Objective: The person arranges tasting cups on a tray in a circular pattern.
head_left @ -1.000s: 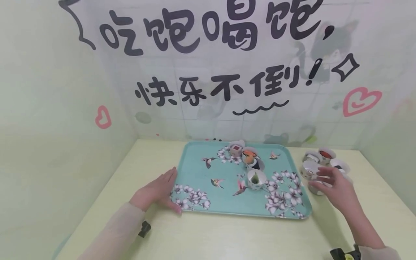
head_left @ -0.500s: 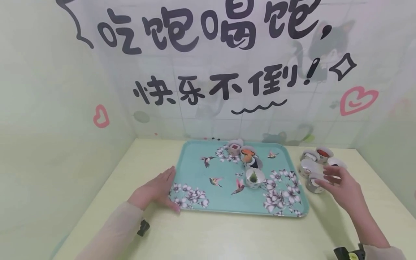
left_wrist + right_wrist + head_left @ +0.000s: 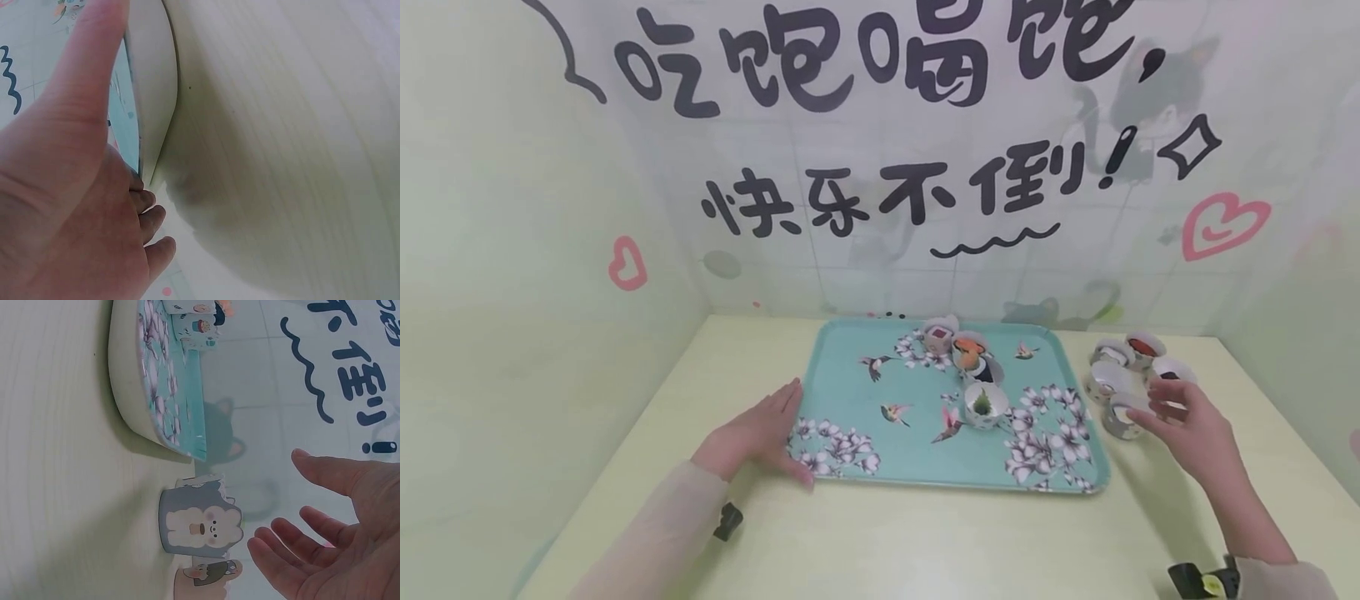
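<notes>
- Turquoise floral tray (image 3: 850, 379) lying flat on the tabletop (image 3: 940, 542), right between the two hands!
- Left hand (image 3: 758, 435) up against the tray's left edge, fingers extended along the rim, thumb out by the near corner, no grip closed round it.
- Over to the right hand (image 3: 1195, 429): thumb and loosely bent fingers spread well apart, nothing in hold, just beside the bear-printed cup (image 3: 200, 525).
- That cup belongs to a cluster of small cups (image 3: 1107, 388) beyond the tray's right edge.
- Four filled cups (image 3: 986, 418) on the tray, well apart from the left hand.
</notes>
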Demonstrator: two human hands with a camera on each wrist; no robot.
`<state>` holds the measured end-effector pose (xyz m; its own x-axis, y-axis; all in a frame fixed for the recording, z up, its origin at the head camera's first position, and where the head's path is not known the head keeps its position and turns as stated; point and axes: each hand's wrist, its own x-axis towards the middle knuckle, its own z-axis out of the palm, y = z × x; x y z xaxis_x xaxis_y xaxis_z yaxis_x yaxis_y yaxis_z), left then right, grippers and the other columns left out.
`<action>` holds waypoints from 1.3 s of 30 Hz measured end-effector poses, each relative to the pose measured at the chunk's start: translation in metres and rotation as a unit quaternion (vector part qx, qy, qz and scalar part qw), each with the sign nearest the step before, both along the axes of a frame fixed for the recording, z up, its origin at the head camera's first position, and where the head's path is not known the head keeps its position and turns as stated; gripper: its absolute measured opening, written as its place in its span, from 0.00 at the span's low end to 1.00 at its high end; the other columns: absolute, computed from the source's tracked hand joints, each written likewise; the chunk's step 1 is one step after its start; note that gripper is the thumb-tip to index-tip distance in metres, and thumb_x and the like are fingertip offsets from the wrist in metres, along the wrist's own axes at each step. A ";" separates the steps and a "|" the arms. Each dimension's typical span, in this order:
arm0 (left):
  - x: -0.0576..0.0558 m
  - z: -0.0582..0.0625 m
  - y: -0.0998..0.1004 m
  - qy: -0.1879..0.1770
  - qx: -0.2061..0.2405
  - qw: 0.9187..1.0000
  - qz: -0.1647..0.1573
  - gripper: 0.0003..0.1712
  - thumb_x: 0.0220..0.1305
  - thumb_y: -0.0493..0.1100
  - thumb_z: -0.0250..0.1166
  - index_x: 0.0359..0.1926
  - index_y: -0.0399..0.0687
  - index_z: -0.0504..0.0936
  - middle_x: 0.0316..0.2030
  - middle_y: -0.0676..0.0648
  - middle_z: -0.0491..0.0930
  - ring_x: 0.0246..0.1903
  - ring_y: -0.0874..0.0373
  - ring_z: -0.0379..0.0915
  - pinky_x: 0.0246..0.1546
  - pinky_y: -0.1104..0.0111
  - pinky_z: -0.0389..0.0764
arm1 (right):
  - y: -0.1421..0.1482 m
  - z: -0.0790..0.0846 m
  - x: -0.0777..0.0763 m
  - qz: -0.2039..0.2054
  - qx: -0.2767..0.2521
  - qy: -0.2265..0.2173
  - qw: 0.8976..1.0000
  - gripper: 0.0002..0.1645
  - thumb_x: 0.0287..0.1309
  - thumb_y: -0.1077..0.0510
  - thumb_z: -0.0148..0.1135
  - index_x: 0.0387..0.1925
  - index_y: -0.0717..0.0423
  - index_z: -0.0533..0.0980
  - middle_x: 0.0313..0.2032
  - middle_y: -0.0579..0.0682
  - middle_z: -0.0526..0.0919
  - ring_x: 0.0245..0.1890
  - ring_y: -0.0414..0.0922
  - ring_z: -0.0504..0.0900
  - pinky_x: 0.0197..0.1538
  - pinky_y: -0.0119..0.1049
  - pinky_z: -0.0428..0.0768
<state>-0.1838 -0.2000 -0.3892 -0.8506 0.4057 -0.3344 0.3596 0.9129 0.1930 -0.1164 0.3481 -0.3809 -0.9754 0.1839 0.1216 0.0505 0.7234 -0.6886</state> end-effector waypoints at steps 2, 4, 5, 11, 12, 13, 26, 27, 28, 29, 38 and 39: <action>0.000 0.001 -0.001 0.000 -0.002 1.000 -0.002 0.86 0.33 0.75 0.76 0.75 0.25 0.41 0.77 0.27 0.39 0.77 0.32 0.38 0.78 0.45 0.51 | 0.000 -0.001 -0.001 0.000 -0.001 0.001 1.000 0.38 0.62 0.49 0.67 0.62 0.69 0.66 0.57 0.73 0.75 0.35 0.06 0.59 0.33 0.08 0.68; 0.000 0.000 -0.001 0.001 -0.002 1.000 -0.002 0.86 0.33 0.76 0.76 0.75 0.25 0.41 0.77 0.27 0.39 0.77 0.32 0.38 0.78 0.45 0.51 | 0.000 -0.002 -0.002 -0.002 -0.001 0.000 1.000 0.38 0.62 0.49 0.68 0.62 0.70 0.65 0.57 0.73 0.75 0.34 0.06 0.59 0.33 0.08 0.68; -0.001 0.000 -0.001 0.002 -0.003 1.000 -0.003 0.86 0.33 0.76 0.76 0.75 0.25 0.41 0.77 0.27 0.39 0.77 0.32 0.38 0.78 0.45 0.51 | 0.001 -0.002 -0.002 -0.003 0.000 0.000 1.000 0.38 0.62 0.49 0.68 0.62 0.70 0.65 0.57 0.73 0.75 0.34 0.06 0.59 0.33 0.08 0.68; -0.002 -0.001 -0.002 0.004 0.001 1.000 -0.006 0.86 0.33 0.76 0.76 0.75 0.25 0.41 0.77 0.27 0.39 0.77 0.32 0.38 0.78 0.45 0.52 | 0.002 -0.004 -0.001 -0.013 0.006 -0.005 1.000 0.39 0.62 0.47 0.67 0.64 0.69 0.65 0.57 0.72 0.75 0.34 0.07 0.57 0.33 0.08 0.68; -0.002 -0.001 -0.002 0.005 0.001 1.000 -0.006 0.86 0.34 0.76 0.76 0.75 0.25 0.41 0.77 0.27 0.40 0.77 0.32 0.38 0.78 0.45 0.52 | 0.002 -0.004 -0.001 -0.014 0.006 -0.005 1.000 0.40 0.62 0.47 0.67 0.64 0.69 0.65 0.57 0.72 0.75 0.34 0.07 0.57 0.33 0.08 0.68; -0.002 -0.001 -0.002 0.005 0.001 1.000 -0.006 0.86 0.33 0.76 0.76 0.75 0.25 0.41 0.77 0.27 0.40 0.77 0.32 0.38 0.78 0.45 0.52 | 0.002 -0.005 -0.001 -0.015 0.005 -0.006 1.000 0.40 0.63 0.47 0.67 0.64 0.69 0.65 0.57 0.72 0.75 0.35 0.07 0.58 0.33 0.08 0.68; -0.001 0.000 -0.001 0.006 0.002 1.000 -0.008 0.86 0.33 0.75 0.77 0.75 0.24 0.42 0.77 0.26 0.40 0.77 0.32 0.39 0.78 0.45 0.53 | 0.004 -0.014 -0.005 -0.021 -0.011 -0.038 0.999 0.43 0.65 0.46 0.64 0.66 0.71 0.60 0.62 0.73 0.70 0.62 0.72 0.70 0.32 0.08 0.67; -0.001 0.001 -0.001 0.006 0.002 1.000 -0.008 0.86 0.33 0.75 0.77 0.75 0.24 0.42 0.77 0.26 0.40 0.77 0.32 0.39 0.78 0.45 0.52 | 0.005 -0.015 -0.006 -0.020 -0.012 -0.039 0.999 0.43 0.65 0.46 0.64 0.66 0.71 0.60 0.62 0.74 0.70 0.62 0.72 0.70 0.32 0.08 0.68; -0.001 0.001 -0.001 0.006 0.002 1.000 -0.008 0.86 0.33 0.75 0.77 0.75 0.24 0.42 0.77 0.26 0.40 0.77 0.31 0.39 0.78 0.45 0.52 | 0.005 -0.016 -0.006 -0.021 -0.013 -0.042 0.999 0.43 0.65 0.45 0.64 0.66 0.71 0.60 0.62 0.74 0.69 0.62 0.72 0.70 0.32 0.09 0.69; -0.001 0.002 -0.001 0.006 0.003 1.000 -0.007 0.86 0.33 0.75 0.77 0.75 0.24 0.42 0.77 0.26 0.40 0.77 0.31 0.39 0.78 0.45 0.52 | 0.005 -0.016 -0.006 -0.021 -0.013 -0.044 0.999 0.43 0.65 0.45 0.64 0.66 0.71 0.60 0.62 0.74 0.69 0.62 0.73 0.70 0.32 0.11 0.71; 0.000 0.002 0.000 0.007 0.001 1.000 -0.008 0.85 0.33 0.75 0.77 0.75 0.23 0.43 0.77 0.26 0.41 0.77 0.32 0.39 0.78 0.46 0.52 | 0.009 -0.022 -0.008 -0.020 -0.008 -0.054 0.998 0.43 0.65 0.44 0.64 0.66 0.72 0.59 0.60 0.73 0.69 0.62 0.73 0.70 0.36 0.21 0.80; 0.000 0.002 0.000 0.006 0.000 1.000 -0.007 0.85 0.34 0.75 0.77 0.75 0.24 0.42 0.77 0.26 0.41 0.77 0.32 0.39 0.78 0.46 0.52 | 0.009 -0.022 -0.009 -0.019 -0.008 -0.055 0.998 0.44 0.65 0.45 0.64 0.66 0.72 0.59 0.61 0.73 0.69 0.62 0.73 0.70 0.39 0.25 0.82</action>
